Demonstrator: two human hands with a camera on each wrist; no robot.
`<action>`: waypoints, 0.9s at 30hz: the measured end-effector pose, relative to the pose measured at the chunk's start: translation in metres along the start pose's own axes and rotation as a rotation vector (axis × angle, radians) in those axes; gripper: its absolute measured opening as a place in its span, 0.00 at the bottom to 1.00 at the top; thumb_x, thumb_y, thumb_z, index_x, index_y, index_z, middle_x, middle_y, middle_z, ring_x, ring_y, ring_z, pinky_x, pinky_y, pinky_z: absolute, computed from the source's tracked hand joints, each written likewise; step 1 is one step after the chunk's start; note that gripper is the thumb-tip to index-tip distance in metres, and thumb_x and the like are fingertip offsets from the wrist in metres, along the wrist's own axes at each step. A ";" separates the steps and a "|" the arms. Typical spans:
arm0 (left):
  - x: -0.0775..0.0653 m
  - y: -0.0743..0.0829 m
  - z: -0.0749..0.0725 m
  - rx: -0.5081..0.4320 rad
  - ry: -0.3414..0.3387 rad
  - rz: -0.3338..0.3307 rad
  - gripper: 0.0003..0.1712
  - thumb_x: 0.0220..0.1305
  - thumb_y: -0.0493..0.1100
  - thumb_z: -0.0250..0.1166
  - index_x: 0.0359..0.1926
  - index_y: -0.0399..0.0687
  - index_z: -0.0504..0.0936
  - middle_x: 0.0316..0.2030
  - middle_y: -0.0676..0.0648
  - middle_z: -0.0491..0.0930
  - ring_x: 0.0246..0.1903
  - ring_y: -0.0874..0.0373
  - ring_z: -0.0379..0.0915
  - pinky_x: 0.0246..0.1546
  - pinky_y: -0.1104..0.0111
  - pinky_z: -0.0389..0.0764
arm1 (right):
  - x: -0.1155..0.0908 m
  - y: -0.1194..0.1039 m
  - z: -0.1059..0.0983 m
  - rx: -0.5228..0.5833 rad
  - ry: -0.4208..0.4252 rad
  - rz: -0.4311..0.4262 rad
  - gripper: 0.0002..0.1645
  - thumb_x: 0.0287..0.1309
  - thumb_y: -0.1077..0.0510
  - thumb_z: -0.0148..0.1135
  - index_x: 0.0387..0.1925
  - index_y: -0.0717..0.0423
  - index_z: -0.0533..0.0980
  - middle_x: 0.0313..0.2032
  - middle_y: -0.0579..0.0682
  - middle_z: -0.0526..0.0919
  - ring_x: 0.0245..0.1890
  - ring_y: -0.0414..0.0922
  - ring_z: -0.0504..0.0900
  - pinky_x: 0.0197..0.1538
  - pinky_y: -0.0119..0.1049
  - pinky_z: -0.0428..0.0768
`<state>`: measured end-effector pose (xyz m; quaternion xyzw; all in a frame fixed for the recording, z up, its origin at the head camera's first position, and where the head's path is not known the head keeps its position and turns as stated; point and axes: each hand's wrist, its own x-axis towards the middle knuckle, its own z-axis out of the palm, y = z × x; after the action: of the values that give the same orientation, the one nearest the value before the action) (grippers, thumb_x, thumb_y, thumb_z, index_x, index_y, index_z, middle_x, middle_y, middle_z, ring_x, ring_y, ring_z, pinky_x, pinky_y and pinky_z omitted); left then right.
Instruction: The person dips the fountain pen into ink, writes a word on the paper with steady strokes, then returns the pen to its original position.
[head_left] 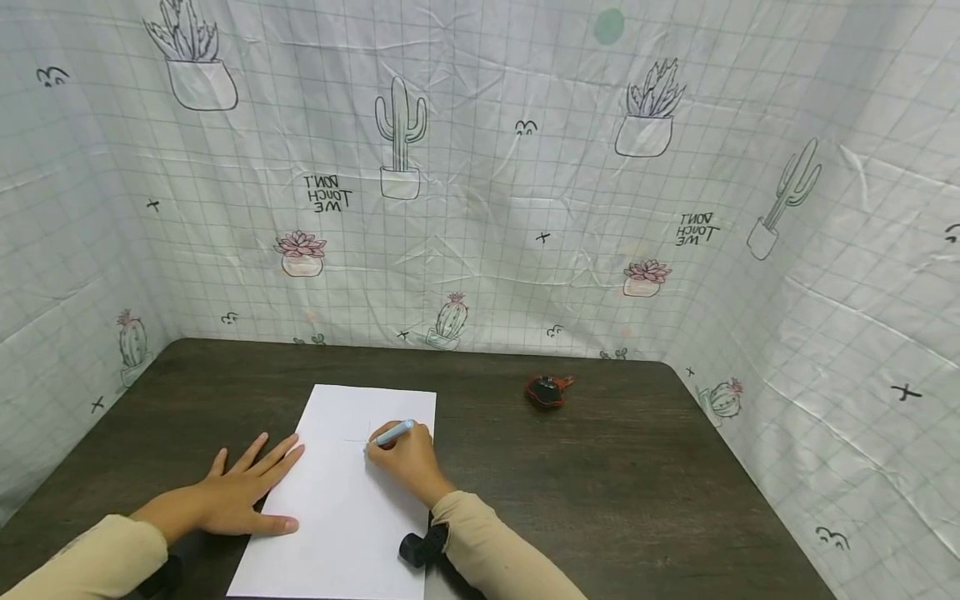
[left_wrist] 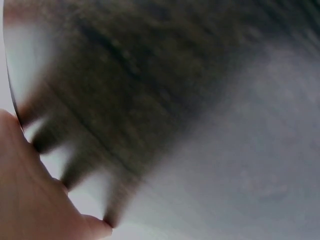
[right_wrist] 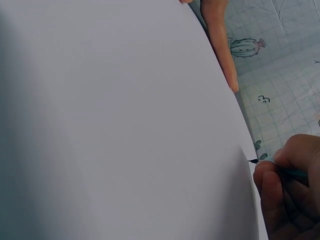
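A white sheet of paper [head_left: 330, 517] lies on the dark table, with faint thin lines [head_left: 356, 440] crossing on its upper part. My right hand [head_left: 411, 460] pinches a light blue pen [head_left: 393, 432] between thumb and fingers. In the right wrist view the pen's dark tip [right_wrist: 254, 161] points at the paper; whether it touches I cannot tell. My left hand [head_left: 243, 492] lies spread across the sheet's left edge, thumb and some fingertips on the paper, the rest on the table. The left wrist view shows part of that hand [left_wrist: 35, 190] at its lower left.
A small black thing with an orange rim [head_left: 547, 391] lies on the table [head_left: 615, 483] to the right of the paper. White grid cloth [head_left: 480, 217] printed with potted cacti hangs behind and along both sides. A black wrist camera [head_left: 422, 546] sits over the paper's lower right edge.
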<state>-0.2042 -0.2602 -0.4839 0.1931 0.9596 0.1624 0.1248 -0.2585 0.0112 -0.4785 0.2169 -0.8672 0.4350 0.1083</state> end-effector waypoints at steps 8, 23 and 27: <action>0.001 0.000 0.001 -0.005 -0.002 -0.007 0.62 0.46 0.82 0.56 0.76 0.64 0.44 0.76 0.50 0.38 0.71 0.31 0.27 0.53 0.24 0.24 | -0.005 -0.004 0.001 0.004 -0.028 0.006 0.06 0.48 0.64 0.65 0.21 0.51 0.83 0.16 0.40 0.81 0.17 0.24 0.68 0.22 0.19 0.68; -0.002 0.001 -0.002 -0.020 0.005 0.029 0.60 0.49 0.78 0.59 0.76 0.63 0.45 0.76 0.50 0.38 0.70 0.28 0.28 0.49 0.23 0.23 | -0.017 -0.019 0.009 0.038 -0.080 -0.019 0.04 0.48 0.63 0.69 0.22 0.51 0.84 0.18 0.40 0.83 0.18 0.22 0.70 0.23 0.18 0.70; -0.002 0.003 -0.003 -0.017 -0.006 0.023 0.60 0.49 0.78 0.59 0.76 0.61 0.45 0.76 0.49 0.38 0.70 0.28 0.27 0.50 0.23 0.23 | -0.019 -0.022 0.010 0.068 -0.092 -0.036 0.04 0.49 0.63 0.68 0.23 0.52 0.84 0.19 0.40 0.84 0.18 0.22 0.70 0.23 0.18 0.71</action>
<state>-0.2025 -0.2590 -0.4796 0.2035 0.9555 0.1713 0.1273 -0.2309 -0.0032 -0.4761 0.2556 -0.8520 0.4518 0.0687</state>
